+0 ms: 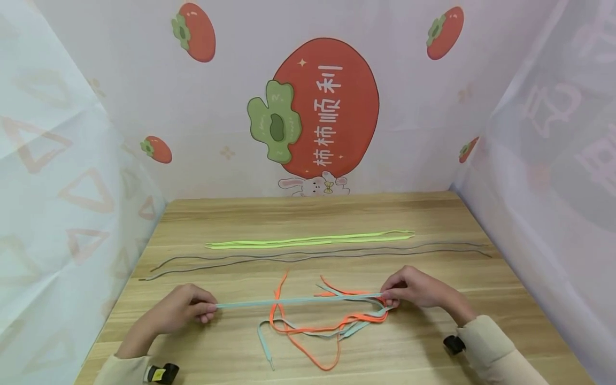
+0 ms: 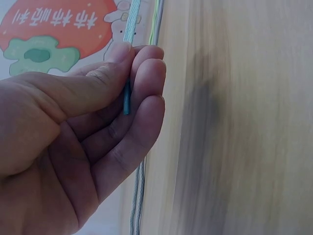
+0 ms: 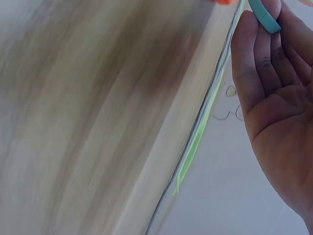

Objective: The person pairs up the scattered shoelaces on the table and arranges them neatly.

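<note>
A light-blue shoelace [image 1: 298, 300] stretches nearly straight between both hands, across the front half of the table. My left hand [image 1: 185, 307] pinches it near one end between thumb and forefinger; the darker tip [image 2: 127, 100] pokes out below the thumb in the left wrist view. Toward the right, my right hand [image 1: 416, 289] pinches the same lace, and a short bent piece [image 3: 266, 19] shows at its fingers in the right wrist view. Beneath the taut lace lies a loose tangle of orange lace [image 1: 308, 330] and more light-blue lace [image 1: 263, 342], its right side reaching the right hand's fingers.
Behind the hands, two grey laces [image 1: 289, 260] run roughly side by side across the wooden table [image 1: 231, 214]. Farther back lie two lime-green laces [image 1: 308, 241]. Printed cloth walls [image 1: 409, 155] enclose the table at the back, left and right.
</note>
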Demonstrator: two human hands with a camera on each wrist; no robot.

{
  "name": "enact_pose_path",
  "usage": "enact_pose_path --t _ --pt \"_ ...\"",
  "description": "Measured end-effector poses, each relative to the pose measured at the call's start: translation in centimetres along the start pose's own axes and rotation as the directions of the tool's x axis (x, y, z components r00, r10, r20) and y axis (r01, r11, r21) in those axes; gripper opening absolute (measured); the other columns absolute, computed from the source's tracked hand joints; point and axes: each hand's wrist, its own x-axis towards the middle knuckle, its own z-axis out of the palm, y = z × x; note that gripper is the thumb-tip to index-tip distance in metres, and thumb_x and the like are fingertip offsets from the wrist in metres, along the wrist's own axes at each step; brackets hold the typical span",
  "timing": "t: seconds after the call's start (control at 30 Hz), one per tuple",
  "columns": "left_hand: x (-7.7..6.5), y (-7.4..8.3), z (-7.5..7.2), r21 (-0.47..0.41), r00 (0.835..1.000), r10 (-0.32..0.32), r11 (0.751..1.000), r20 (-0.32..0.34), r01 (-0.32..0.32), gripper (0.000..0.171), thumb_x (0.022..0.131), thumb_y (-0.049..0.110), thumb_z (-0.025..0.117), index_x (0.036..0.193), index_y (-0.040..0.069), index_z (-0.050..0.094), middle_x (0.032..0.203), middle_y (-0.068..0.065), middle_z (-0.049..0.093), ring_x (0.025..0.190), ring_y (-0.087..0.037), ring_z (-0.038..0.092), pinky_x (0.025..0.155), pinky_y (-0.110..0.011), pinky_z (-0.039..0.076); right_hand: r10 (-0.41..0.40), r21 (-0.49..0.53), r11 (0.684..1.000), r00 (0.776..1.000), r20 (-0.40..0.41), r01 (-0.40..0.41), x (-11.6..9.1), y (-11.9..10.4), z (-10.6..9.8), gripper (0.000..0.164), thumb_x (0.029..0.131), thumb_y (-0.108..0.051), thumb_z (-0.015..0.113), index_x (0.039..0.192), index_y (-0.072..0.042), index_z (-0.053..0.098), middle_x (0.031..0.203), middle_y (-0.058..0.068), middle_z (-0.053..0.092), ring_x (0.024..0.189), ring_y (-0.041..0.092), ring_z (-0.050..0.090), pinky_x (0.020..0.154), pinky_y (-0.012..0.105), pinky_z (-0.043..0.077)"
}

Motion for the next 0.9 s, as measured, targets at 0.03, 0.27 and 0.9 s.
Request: enact_pose_path --t 0.03,0.27,0.9 --pt "-0.1 -0.1 -0.1 0.002 1.000 0.000 1.000 -0.002 0.000 0.013 0.102 0.011 0.069 0.098 0.007 0.080 0.080 0.000 0.075 0.070 -0.002 0.067 0.063 -0.027 0.061 0.000 -0.003 1.000 1.000 -0.005 -0.001 -0.2 0.1 -0.1 0.016 0.104 -0.016 0.068 0.102 -0.005 0.080 0.088 0.007 0.077 0.077 0.009 0.072 0.070 0.037 0.065" --pt "-0.9 -0.5 -0.8 0.027 0.999 -0.012 1.000 -0.033 0.013 0.014 0.102 0.010 0.068 0.095 0.006 0.079 0.080 0.001 0.075 0.070 -0.002 0.068 0.064 -0.028 0.062 0.002 -0.001 1.000 0.999 -0.032 -0.002 -1.3 0.8 -1.0 0.017 0.104 -0.015 0.067 0.104 -0.003 0.079 0.089 0.008 0.077 0.077 0.010 0.072 0.070 0.037 0.065" --pt "-1.7 -2.1 -2.2 0.037 0.998 -0.015 0.999 -0.064 0.017 0.015 0.104 0.010 0.066 0.096 0.005 0.078 0.082 -0.002 0.074 0.071 -0.005 0.069 0.065 -0.028 0.062 0.073 0.031 0.997 0.992 -0.103 -0.070 -4.2 3.6 -3.5 0.018 0.105 -0.010 0.066 0.104 0.004 0.077 0.088 0.014 0.076 0.077 0.008 0.072 0.070 0.032 0.064"
